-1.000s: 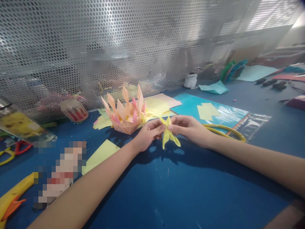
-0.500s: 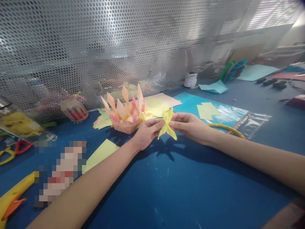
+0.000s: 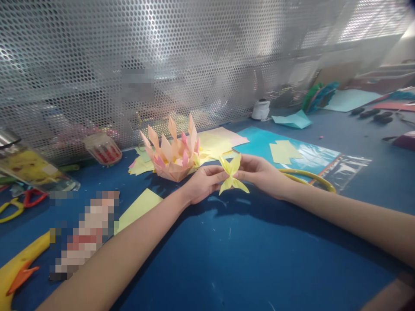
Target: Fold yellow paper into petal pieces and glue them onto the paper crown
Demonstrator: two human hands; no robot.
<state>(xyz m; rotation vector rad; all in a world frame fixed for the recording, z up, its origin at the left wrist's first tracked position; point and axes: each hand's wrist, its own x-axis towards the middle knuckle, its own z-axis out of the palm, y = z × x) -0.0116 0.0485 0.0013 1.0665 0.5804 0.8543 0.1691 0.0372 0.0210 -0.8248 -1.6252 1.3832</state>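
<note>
A yellow folded-paper flower [image 3: 232,169] with pointed petals is held up above the blue tabletop [image 3: 246,255]. My left hand [image 3: 204,183] pinches it from the left side. From the right, the fingers of my right hand [image 3: 257,173] are also closed on it, near its middle. Just behind my left hand stands a peach and pink folded-paper crown-like piece [image 3: 173,166], its tall points upright. Under my left forearm's far side lies a pale yellow sheet [image 3: 139,209].
Yellow and peach sheets [image 3: 223,138] lie behind the hands, with a blue plastic packet [image 3: 256,140] to their right. A jar [image 3: 103,149], a bottle [image 3: 30,162] and scissors [image 3: 34,198] are at left. A perforated metal panel [image 3: 207,56] borders the back.
The yellow paper flower has turned and tilted in my fingers, so its petals now face me more widely. Both hands keep their hold in nearly the same place.
</note>
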